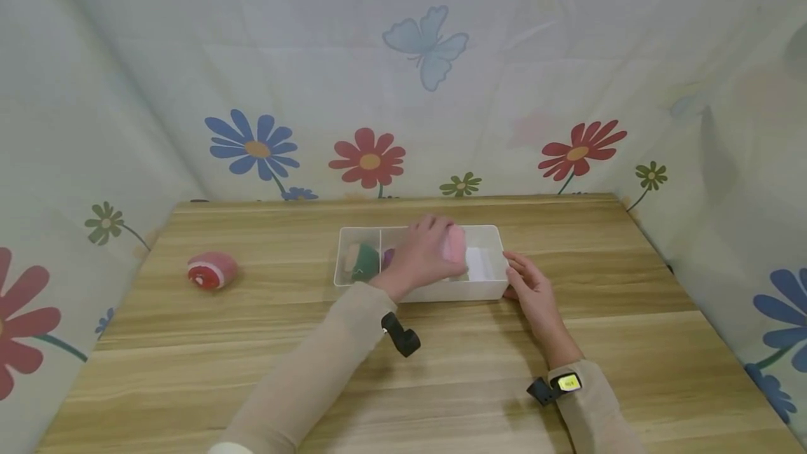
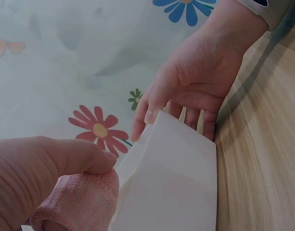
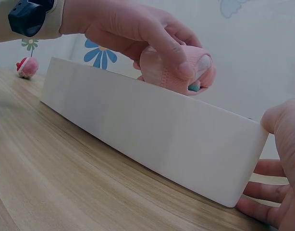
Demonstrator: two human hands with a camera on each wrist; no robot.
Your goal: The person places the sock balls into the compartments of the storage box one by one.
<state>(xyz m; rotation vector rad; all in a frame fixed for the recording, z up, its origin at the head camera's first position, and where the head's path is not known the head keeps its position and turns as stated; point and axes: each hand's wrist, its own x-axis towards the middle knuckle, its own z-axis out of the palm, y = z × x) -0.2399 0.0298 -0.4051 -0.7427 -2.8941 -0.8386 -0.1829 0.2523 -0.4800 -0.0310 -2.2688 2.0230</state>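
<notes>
My left hand [image 1: 416, 259] holds a pink rolled-up pair of socks [image 1: 455, 245] just above the white divided box [image 1: 454, 292]. In the left wrist view, its thumb presses on the ribbed pink knit. My right hand [image 1: 536, 293] grips the box's right end, with the thumb at the top rim and the other fingers against the outer end wall. A green and beige sock roll [image 1: 364, 263] lies in the box's left compartment. Something purple [image 1: 388, 256] shows beside the divider, mostly hidden by my left hand and forearm.
A pink and red sock roll [image 1: 212, 270] with a white band lies on the wooden table [image 1: 284, 370], left of the box. A flower-printed cloth [image 1: 302, 76] hangs behind the table and at both sides.
</notes>
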